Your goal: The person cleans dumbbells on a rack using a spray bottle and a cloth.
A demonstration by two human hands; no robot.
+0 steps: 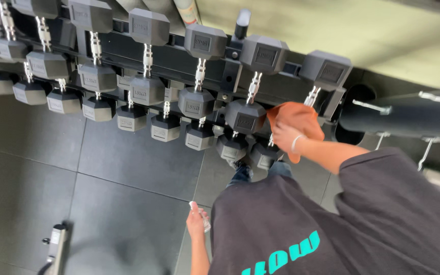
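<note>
Right hand (284, 136) presses an orange cloth (295, 121) against a dumbbell (318, 81) just beyond it; left hand (196, 222), hanging low, grips a small clear bottle (203, 219).

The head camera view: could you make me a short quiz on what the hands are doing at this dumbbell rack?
1. True or false: the right hand presses an orange cloth against a dumbbell on the rack.
2. What does the left hand hold? A) a small clear bottle B) a dumbbell C) nothing
3. Fill in: the floor is covered with dark ____ tiles.

Key:
1. True. The cloth lies under the right hand, at the right end of the rack.
2. A, as far as can be told: something small and clear sits in its fingers, low by the person's side.
3. Square.
</note>
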